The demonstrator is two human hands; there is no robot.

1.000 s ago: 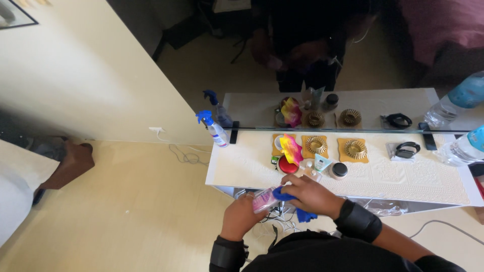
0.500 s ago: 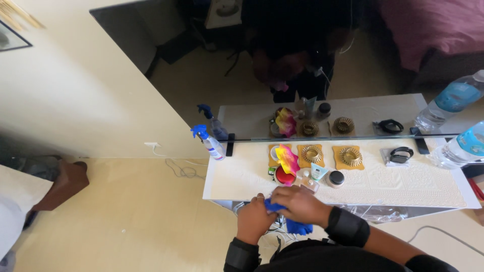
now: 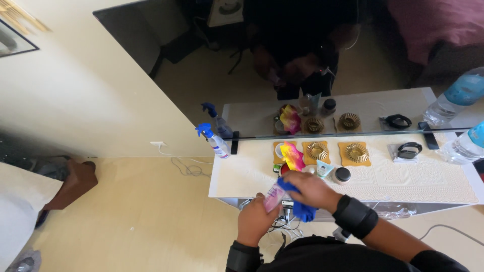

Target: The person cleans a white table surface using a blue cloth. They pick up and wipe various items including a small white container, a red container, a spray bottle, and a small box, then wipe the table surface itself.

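The white table [image 3: 403,184] has bare room along its front right part, but the back is crowded with a spray bottle [image 3: 214,141], gold coasters [image 3: 335,152], small jars [image 3: 343,175] and water bottles [image 3: 466,143]

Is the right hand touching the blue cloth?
Touching. The head view shows the right hand pressed over the blue cloth, which it wraps against the pink bottle held by the left hand.
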